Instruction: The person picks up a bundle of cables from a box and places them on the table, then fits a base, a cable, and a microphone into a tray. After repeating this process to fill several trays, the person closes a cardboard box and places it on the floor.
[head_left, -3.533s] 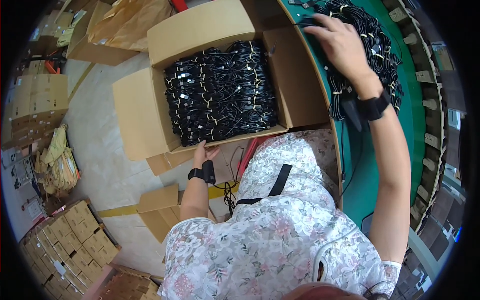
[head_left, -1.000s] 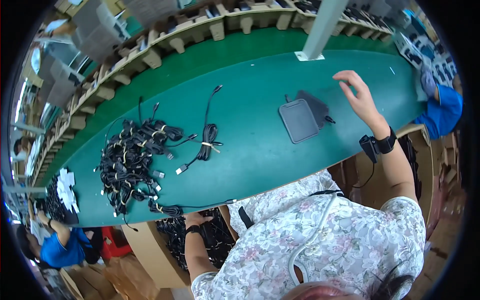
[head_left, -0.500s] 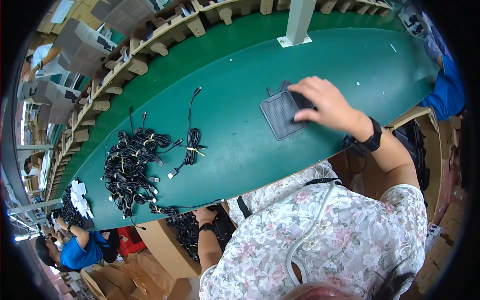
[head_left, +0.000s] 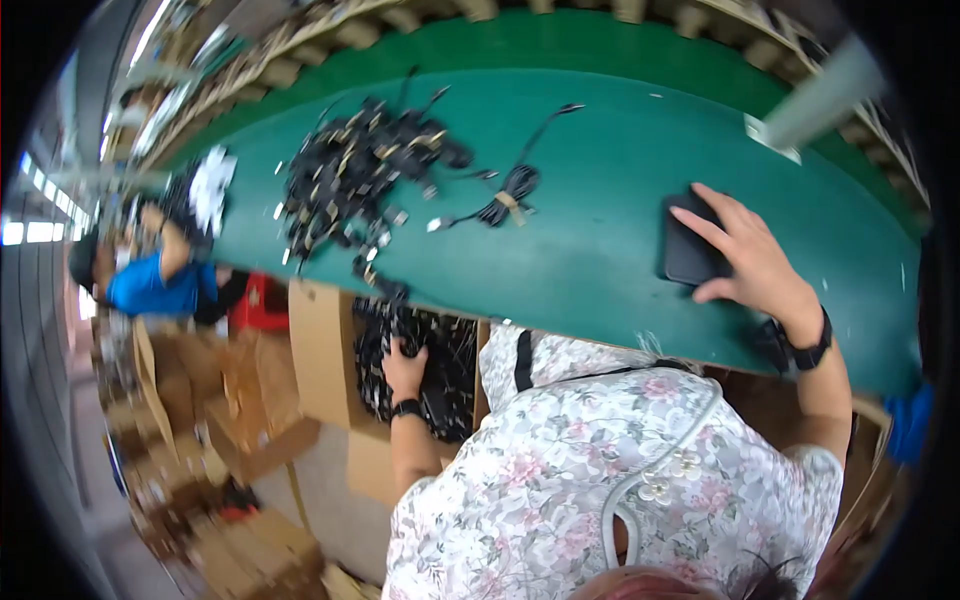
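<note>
On the green table, my right hand (head_left: pixel 752 250) spans a flat, square dark pad (head_left: pixel 690 250) with rounded corners. Its fingers lie over the far edge and top while the thumb sits at the near edge. Whether a second pad lies beneath is hidden. Below the table's front edge, my left hand (head_left: pixel 403 370) reaches into an open cardboard box (head_left: pixel 322 350) of black cables (head_left: pixel 450 370). Its thumb and fingers close around a dark cable bundle, partly blurred. A single tied black cable (head_left: pixel 515 195) lies on the table between the pad and a large cable pile (head_left: pixel 360 175).
A grey post (head_left: pixel 820 100) stands on the table at the far right, before a cardboard rack (head_left: pixel 440 18). White pieces (head_left: pixel 212 185) lie at the left end, near a person in blue (head_left: pixel 150 285). More cartons (head_left: pixel 250 550) cover the floor at lower left.
My view has swung, shifting the table contents rightward and up. Two overlapping pads have become one visible outline under my right hand. My left hand shows more fully inside the box.
</note>
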